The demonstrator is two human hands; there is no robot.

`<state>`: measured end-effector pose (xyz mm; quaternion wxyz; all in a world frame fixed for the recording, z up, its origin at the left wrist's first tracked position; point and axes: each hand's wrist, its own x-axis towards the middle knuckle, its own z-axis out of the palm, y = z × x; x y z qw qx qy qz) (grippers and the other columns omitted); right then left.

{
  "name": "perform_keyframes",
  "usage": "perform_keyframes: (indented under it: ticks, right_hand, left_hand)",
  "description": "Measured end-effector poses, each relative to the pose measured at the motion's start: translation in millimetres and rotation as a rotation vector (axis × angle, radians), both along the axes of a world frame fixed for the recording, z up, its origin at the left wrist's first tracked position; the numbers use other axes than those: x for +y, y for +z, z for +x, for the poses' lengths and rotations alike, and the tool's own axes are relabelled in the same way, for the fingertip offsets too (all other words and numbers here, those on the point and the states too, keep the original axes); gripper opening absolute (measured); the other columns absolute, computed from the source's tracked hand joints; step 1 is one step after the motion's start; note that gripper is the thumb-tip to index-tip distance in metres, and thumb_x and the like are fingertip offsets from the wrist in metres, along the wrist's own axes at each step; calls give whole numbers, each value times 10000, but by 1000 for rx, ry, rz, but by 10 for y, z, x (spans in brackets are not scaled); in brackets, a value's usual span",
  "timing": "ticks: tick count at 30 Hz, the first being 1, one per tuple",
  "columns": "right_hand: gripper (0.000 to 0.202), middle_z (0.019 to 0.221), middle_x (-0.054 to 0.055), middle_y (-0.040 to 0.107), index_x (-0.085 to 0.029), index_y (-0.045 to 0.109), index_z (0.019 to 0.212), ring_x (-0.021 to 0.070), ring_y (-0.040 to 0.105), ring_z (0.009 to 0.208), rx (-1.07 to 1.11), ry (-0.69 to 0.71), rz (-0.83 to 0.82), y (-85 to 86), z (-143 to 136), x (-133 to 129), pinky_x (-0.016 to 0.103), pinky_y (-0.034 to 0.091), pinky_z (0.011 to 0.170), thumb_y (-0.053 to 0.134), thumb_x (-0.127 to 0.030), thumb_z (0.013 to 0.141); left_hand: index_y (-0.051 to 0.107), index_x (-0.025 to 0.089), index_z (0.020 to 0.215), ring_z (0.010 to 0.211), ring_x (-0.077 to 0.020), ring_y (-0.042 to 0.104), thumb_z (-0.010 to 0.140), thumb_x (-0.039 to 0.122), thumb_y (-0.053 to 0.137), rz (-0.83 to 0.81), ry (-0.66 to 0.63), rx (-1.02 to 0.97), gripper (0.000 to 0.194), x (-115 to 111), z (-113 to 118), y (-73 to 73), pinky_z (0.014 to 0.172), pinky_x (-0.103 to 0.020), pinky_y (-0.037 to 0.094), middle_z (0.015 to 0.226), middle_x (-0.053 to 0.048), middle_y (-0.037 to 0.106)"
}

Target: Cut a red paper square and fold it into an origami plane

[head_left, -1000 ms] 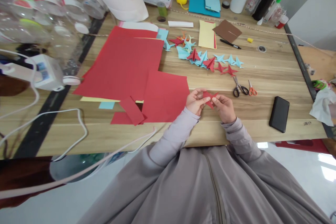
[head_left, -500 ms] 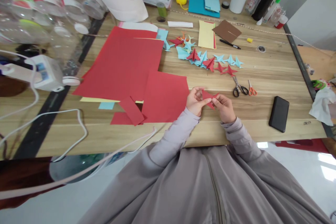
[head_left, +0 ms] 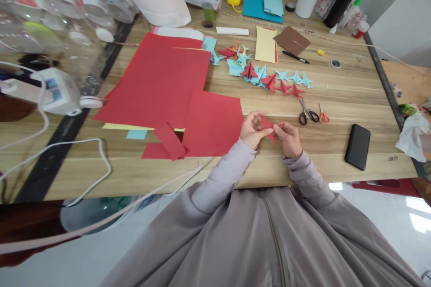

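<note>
A small folded piece of red paper (head_left: 267, 123) is pinched between my two hands above the table's front part. My left hand (head_left: 252, 131) grips its left side, thumb pointing right. On its right side, my right hand (head_left: 288, 138) pinches it between thumb and forefinger. Fingers cover part of the folds. Left of my hands lies a red paper sheet (head_left: 213, 125), beside a larger red sheet (head_left: 164, 85). Beyond my hands sit several folded paper planes or birds, red (head_left: 270, 82) and light blue (head_left: 259, 76).
Black-handled scissors (head_left: 307, 113) and small orange scissors (head_left: 323, 115) lie right of my hands, with a black phone-like slab (head_left: 358, 146) farther right. Red strips (head_left: 169, 141) lie at the left. A black pen (head_left: 295, 57) rests near brown paper (head_left: 291, 39). A cable (head_left: 161, 184) crosses the front left.
The red paper has tilted slightly between my fingers, its lower point now reaching a little lower and to the right. Both hands keep their hold in nearly the same place.
</note>
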<state>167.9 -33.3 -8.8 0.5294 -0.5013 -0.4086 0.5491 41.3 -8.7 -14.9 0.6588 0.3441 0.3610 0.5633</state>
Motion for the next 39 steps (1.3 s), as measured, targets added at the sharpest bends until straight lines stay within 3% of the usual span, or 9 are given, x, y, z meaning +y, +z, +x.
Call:
perform_keyframes:
  ticks: [7, 15, 18, 23, 26, 29, 34, 39]
  right_hand:
    - [361, 513, -36, 559, -190, 540, 574, 79, 458, 468, -8, -50, 50, 41, -42, -6, 238, 388, 495, 700, -479, 722]
    - [372, 555, -41, 567, -198, 510, 613, 80, 456, 493, -70, -191, 68, 15, -18, 23, 238, 409, 528, 680, -510, 724]
    - [340, 567, -38, 583, -200, 534, 635, 85, 476, 498, -10, -177, 50, -5, -3, 30, 241, 420, 536, 702, -487, 706]
    - [292, 624, -29, 620, -202, 596, 716, 104, 545, 551, 74, -29, -33, 21, -1, 27, 254, 455, 578, 758, -432, 638]
    - [292, 671, -25, 634, -201, 623, 788, 105, 566, 588, 72, -25, -40, 37, -1, 25, 253, 469, 597, 750, -427, 653]
    - [300, 629, -35, 613, -188, 616, 737, 87, 534, 554, 14, -49, -19, 40, 2, 27, 236, 450, 562, 785, -405, 618]
    - [309, 563, -54, 559, -193, 579, 667, 70, 473, 482, 128, -118, -42, 84, 39, 35, 218, 402, 476, 795, -407, 611]
    - [295, 497, -60, 514, -191, 558, 619, 62, 416, 419, 199, -96, -140, 139, 93, 42, 220, 364, 426, 785, -380, 616]
  left_hand:
    - [533, 200, 976, 722, -128, 639, 404, 173, 878, -114, 6, -107, 669, 12, 7, 29, 713, -274, 503, 791, 32, 647]
    - [555, 187, 984, 612, -128, 636, 511, 317, 849, -205, -7, -99, 571, 13, 3, 40, 604, -261, 505, 687, 21, 670]
    - [603, 167, 905, 625, -126, 633, 526, 289, 839, -145, -9, -29, 463, 18, 17, -30, 627, -265, 503, 698, 2, 682]
    - [665, 174, 744, 620, -108, 594, 601, 263, 779, 5, 115, 116, 203, 39, 9, -101, 629, -249, 475, 691, 5, 667]
    - [695, 176, 734, 534, -100, 546, 612, 278, 774, 25, 60, 190, 178, 21, -3, -62, 557, -247, 452, 618, 12, 642]
    - [709, 168, 731, 507, -104, 534, 606, 325, 789, 19, -28, 212, 216, -7, -3, -20, 533, -250, 454, 578, 4, 631]
    - [736, 199, 882, 671, -150, 628, 749, 408, 676, -3, -23, 107, 255, -4, -39, 1, 659, -291, 518, 753, -43, 701]
    - [761, 240, 839, 867, -185, 635, 690, 246, 736, 298, -69, 295, 152, -13, -80, 83, 757, -316, 518, 953, -70, 681]
